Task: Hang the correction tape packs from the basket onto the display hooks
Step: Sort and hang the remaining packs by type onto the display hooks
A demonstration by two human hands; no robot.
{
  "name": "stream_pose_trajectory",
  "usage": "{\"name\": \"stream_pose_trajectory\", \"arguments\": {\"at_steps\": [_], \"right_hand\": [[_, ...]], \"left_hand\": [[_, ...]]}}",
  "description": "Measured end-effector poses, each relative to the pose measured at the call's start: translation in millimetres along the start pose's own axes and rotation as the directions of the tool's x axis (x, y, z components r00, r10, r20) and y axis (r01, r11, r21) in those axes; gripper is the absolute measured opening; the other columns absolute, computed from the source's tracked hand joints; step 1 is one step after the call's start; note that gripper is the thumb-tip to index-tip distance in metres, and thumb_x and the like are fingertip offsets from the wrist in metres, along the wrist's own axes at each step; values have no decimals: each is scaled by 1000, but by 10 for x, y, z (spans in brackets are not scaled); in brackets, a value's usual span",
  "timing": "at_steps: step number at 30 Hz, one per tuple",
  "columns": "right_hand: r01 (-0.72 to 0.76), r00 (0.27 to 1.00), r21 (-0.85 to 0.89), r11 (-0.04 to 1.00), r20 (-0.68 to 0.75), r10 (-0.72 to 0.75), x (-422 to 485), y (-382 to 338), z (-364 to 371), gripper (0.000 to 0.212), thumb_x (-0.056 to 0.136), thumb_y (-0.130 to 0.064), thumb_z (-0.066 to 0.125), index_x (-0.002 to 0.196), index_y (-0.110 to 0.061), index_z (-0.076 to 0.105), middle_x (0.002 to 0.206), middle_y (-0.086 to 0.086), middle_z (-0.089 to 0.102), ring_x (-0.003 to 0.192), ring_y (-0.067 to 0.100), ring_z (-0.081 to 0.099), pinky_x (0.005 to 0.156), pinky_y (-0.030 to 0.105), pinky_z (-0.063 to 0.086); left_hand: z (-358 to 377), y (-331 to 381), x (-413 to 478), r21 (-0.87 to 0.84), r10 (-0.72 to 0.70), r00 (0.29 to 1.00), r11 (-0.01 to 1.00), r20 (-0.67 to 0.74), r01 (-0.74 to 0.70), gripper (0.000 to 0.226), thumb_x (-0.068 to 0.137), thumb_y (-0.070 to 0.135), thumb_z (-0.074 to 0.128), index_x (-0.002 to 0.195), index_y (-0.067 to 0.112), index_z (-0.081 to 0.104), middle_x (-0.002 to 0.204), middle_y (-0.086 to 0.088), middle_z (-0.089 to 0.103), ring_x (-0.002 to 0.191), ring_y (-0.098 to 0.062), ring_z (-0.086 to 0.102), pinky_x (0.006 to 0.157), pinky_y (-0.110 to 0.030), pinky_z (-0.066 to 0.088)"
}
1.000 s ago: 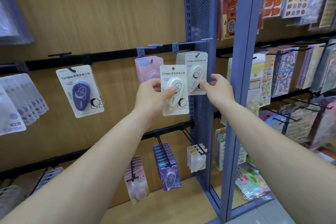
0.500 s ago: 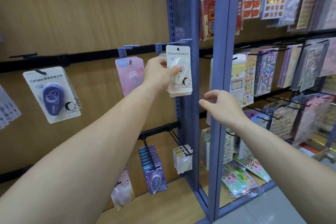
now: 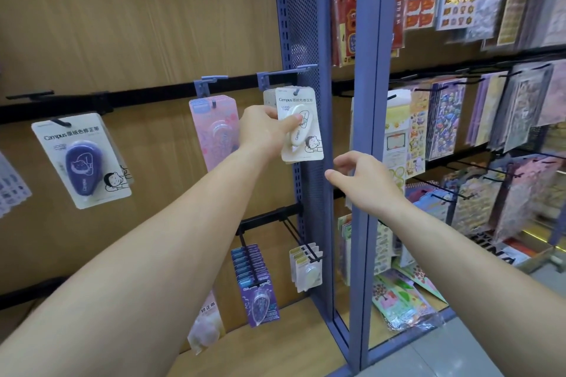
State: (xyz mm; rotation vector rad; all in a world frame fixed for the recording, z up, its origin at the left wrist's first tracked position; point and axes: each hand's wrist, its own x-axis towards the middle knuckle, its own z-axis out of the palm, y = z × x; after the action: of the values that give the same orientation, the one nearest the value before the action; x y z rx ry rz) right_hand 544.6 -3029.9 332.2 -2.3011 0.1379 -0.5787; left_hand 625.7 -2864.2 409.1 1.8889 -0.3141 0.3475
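My left hand [image 3: 265, 128] pinches a cream correction tape pack [image 3: 303, 135], thumb on its front. The pack's top hole sits over the tip of a blue display hook [image 3: 284, 72], in front of other cream packs hanging there. My right hand [image 3: 364, 184] hovers lower right of the pack, fingers loosely spread, holding nothing. A pink stack of packs [image 3: 214, 128] hangs on the hook to the left. A purple pack [image 3: 81, 159] hangs further left. No basket is in view.
A blue perforated upright [image 3: 306, 24] and blue frame posts [image 3: 364, 70] stand right of the hook. Sticker sheets [image 3: 444, 119] fill hooks on the right. Lower hooks carry purple packs [image 3: 257, 288] and cream packs [image 3: 307, 266]. A wooden shelf [image 3: 275, 349] runs below.
My left hand raised the cream pack up and right onto the hook tip. My right hand let go of the hanging packs and dropped down to the right.
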Motion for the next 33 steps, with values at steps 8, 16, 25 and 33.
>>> {"name": "stream_pose_trajectory", "arguments": {"at_steps": [8, 16, 25, 33], "right_hand": [[-8, 999, -19, 1000, 40, 9, -63, -1, 60, 44, 97, -42, 64, 135, -21, 60, 122, -5, 64, 109, 11, 57, 92, 30, 45], [25, 980, -143, 989, 199, 3, -501, -137, 409, 50, 96, -47, 63, 140, -23, 55, 129, -3, 58, 117, 18, 58, 95, 38, 50], [86, 852, -212, 974, 523, 39, -1596, -68, 1677, 58, 93, -46, 69, 139, -14, 55, 129, 6, 60, 121, 25, 59, 100, 38, 48], [23, 589, -251, 968, 786, 190, -3015, 516, 3104, 57, 90, -38, 76, 135, -7, 60, 129, 14, 67, 120, 29, 62, 97, 33, 46]], "left_hand": [[14, -82, 94, 35, -119, 993, 992, 21, 118, 19, 87, 35, 82, 89, 20, 70, 106, -4, 77, 95, -23, 75, 86, -43, 62], [-447, -809, -961, 376, -114, 968, 927, 224, 22, 57, 92, 47, 71, 138, 18, 57, 133, 1, 64, 119, -16, 63, 91, -23, 47], [-1482, -2288, -2788, 645, -422, 842, 755, 336, 121, 49, 93, 44, 69, 135, 19, 61, 128, 3, 68, 107, -15, 66, 96, -31, 51], [-1972, -3779, -4479, 689, -742, 627, 583, 236, 431, 41, 93, 35, 72, 125, 12, 65, 124, -6, 71, 104, -21, 66, 80, -25, 42]]}}
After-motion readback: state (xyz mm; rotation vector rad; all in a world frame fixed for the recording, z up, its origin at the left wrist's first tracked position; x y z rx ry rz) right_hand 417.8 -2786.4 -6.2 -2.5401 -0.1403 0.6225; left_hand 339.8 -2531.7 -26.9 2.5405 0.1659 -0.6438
